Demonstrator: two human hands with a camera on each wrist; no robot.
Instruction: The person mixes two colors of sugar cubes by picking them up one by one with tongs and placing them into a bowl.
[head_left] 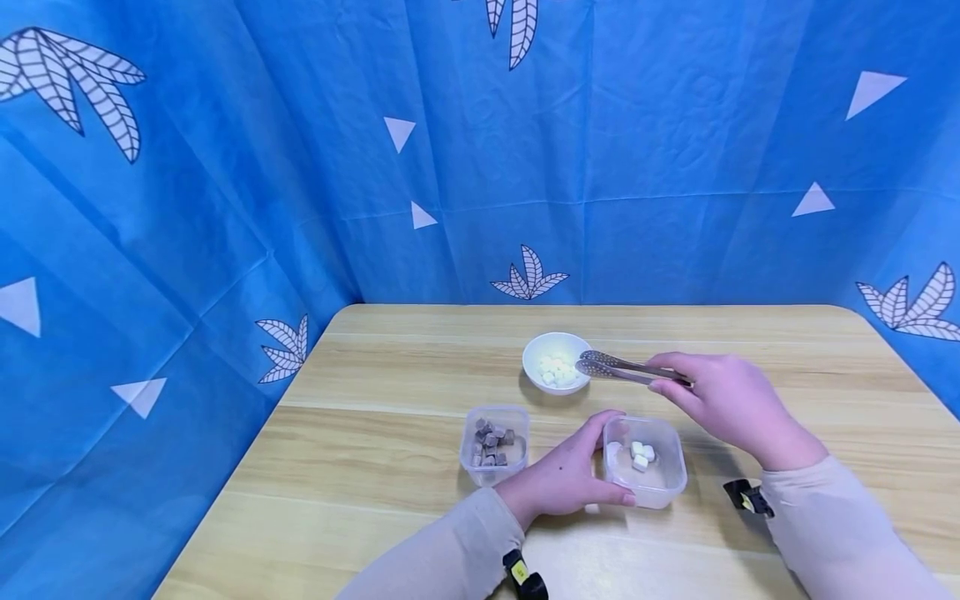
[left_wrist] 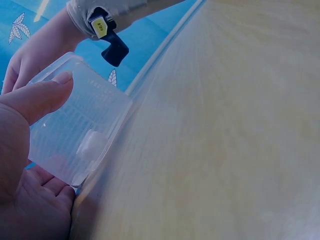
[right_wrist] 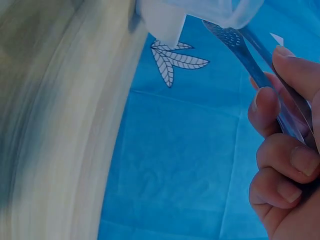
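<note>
Where tips meet bowl (head_left: 557, 362), slim steel tongs (head_left: 626, 367), perforated ends

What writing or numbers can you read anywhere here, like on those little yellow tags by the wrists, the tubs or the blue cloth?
Yellow tag on the black clip at the right sleeve: dark print, too blurred to read.
Yellow tag at the left sleeve: too small to read.
Clear tubs, white bowl, metal tongs: no lettering visible.
Blue cloth: only white leaf and triangle patterns, no words.
So nothing here can be read.
</note>
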